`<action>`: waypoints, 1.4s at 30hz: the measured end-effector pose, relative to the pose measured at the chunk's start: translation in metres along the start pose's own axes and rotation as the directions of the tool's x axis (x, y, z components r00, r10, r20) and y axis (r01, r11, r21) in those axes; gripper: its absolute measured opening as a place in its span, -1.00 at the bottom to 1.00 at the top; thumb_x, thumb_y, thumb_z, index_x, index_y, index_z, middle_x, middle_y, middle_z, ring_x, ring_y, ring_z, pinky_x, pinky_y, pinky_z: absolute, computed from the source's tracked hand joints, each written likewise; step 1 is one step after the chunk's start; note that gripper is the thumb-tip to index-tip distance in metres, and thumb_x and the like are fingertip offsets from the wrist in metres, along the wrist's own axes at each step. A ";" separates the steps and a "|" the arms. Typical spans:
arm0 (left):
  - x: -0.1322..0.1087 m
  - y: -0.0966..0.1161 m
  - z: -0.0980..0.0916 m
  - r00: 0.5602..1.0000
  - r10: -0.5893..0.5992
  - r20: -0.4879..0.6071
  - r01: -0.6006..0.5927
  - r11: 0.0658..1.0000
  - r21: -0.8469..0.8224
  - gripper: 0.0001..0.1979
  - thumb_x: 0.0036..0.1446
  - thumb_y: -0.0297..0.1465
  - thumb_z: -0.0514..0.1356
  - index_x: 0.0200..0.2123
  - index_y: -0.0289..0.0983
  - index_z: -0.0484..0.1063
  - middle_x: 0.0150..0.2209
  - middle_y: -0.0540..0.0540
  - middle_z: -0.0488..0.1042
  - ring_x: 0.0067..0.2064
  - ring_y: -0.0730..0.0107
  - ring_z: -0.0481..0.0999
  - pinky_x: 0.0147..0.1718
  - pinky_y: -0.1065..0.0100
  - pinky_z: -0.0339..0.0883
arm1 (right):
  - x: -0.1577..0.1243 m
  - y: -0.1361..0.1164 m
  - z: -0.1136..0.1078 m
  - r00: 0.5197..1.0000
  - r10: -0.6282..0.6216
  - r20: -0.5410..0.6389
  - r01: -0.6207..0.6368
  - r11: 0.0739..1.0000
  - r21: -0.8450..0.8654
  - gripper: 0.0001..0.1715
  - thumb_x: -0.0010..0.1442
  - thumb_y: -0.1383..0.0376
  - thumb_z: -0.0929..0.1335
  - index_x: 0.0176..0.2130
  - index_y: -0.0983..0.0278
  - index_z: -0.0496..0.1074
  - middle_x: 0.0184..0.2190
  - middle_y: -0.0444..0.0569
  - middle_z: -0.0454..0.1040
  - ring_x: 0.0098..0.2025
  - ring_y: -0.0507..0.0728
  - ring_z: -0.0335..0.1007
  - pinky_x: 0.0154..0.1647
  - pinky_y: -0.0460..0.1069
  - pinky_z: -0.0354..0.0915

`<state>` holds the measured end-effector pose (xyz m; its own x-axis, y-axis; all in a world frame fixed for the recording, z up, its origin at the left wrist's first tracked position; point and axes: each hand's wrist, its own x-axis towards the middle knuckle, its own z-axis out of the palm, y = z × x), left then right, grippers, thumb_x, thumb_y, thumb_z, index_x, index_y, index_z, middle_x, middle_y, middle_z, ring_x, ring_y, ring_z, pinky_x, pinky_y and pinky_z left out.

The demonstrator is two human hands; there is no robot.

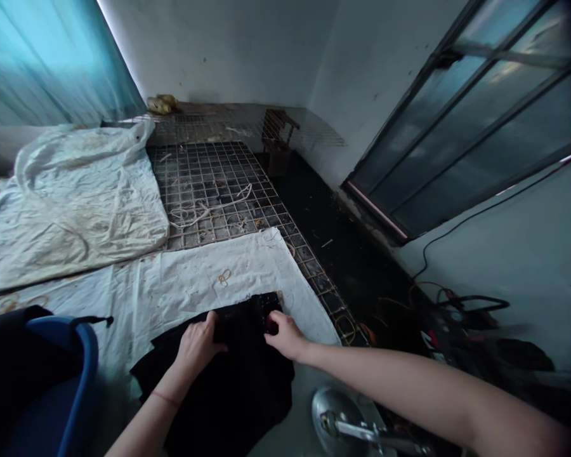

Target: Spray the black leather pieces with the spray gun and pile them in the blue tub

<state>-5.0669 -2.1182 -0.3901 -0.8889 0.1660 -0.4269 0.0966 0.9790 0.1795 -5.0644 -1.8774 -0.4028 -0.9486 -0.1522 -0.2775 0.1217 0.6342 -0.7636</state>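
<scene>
A piece of black cloth [247,381] lies over a white sheet in front of me, its top edge bunched and dotted with small pale specks. My left hand [200,343] grips the cloth at its upper left, thumb pointing to the right. At the upper right, near the cloth's corner, my right hand [284,335] is closed in a pinch on the fabric. Its folds hide some fingertips. Near the bottom, right of the cloth, is a round shiny metal piece [337,422] with a metal arm.
At the left stands a blue tub [89,362] with dark cloth in it. The white sheet [171,273] covers part of a wire mesh [209,171] with loose string. Beyond are a crumpled cream sheet [85,197] and a small wooden stool [276,143]. A cable [466,225] runs along the right wall.
</scene>
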 end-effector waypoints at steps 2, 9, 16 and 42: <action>-0.001 -0.008 -0.017 0.997 -0.017 0.079 0.020 0.999 -0.036 -0.41 -0.16 -0.22 0.32 -0.04 -0.23 0.23 -0.22 -0.15 0.53 -0.14 0.07 0.52 -0.21 0.27 0.28 | -0.001 -0.010 -0.011 0.997 -0.006 0.070 -0.002 0.994 0.113 -0.78 -0.14 0.44 0.38 -0.52 0.25 0.23 -0.55 -0.23 0.25 -0.44 0.02 0.19 -0.42 -0.10 0.11; 0.020 -0.039 -0.135 0.987 0.011 0.163 -0.012 1.000 0.005 -0.29 -0.45 -0.14 0.40 -0.12 -0.18 0.33 -0.30 -0.05 0.55 -0.20 0.08 0.54 -0.34 0.32 0.29 | 0.021 -0.062 -0.032 0.998 -0.060 -0.011 0.060 0.930 0.363 -0.77 -0.15 0.32 0.40 -0.50 0.25 0.24 -0.54 -0.24 0.25 -0.44 0.01 0.15 -0.41 -0.09 0.12; 0.146 -0.031 -0.169 0.993 0.113 0.040 -0.119 0.973 0.199 -0.26 -0.41 -0.07 0.39 -0.08 -0.21 0.39 -0.13 -0.17 0.54 -0.07 0.00 0.51 -0.16 0.26 0.33 | 0.139 -0.056 -0.034 0.946 0.032 -0.322 0.086 0.935 0.344 -0.83 -0.17 0.33 0.35 -0.53 0.23 0.21 -0.58 -0.24 0.23 -0.46 0.02 0.17 -0.40 -0.09 0.14; 0.018 0.000 -0.162 0.975 0.198 -0.104 -0.204 0.978 -0.050 -0.36 -0.13 -0.29 0.30 0.06 -0.21 0.23 -0.34 -0.08 0.52 -0.22 0.12 0.53 -0.29 0.32 0.25 | 0.080 -0.061 -0.068 0.880 -0.372 -0.296 0.459 0.825 0.328 -0.79 0.02 0.28 0.41 -0.28 0.26 0.58 0.12 0.07 0.40 0.12 0.24 0.33 0.06 0.08 0.31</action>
<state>-5.1552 -2.1342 -0.2536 -0.8940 0.3431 -0.2884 0.2530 0.9174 0.3072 -5.1679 -1.8774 -0.3387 -0.9664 -0.1451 0.2122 -0.2392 0.2045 -0.9492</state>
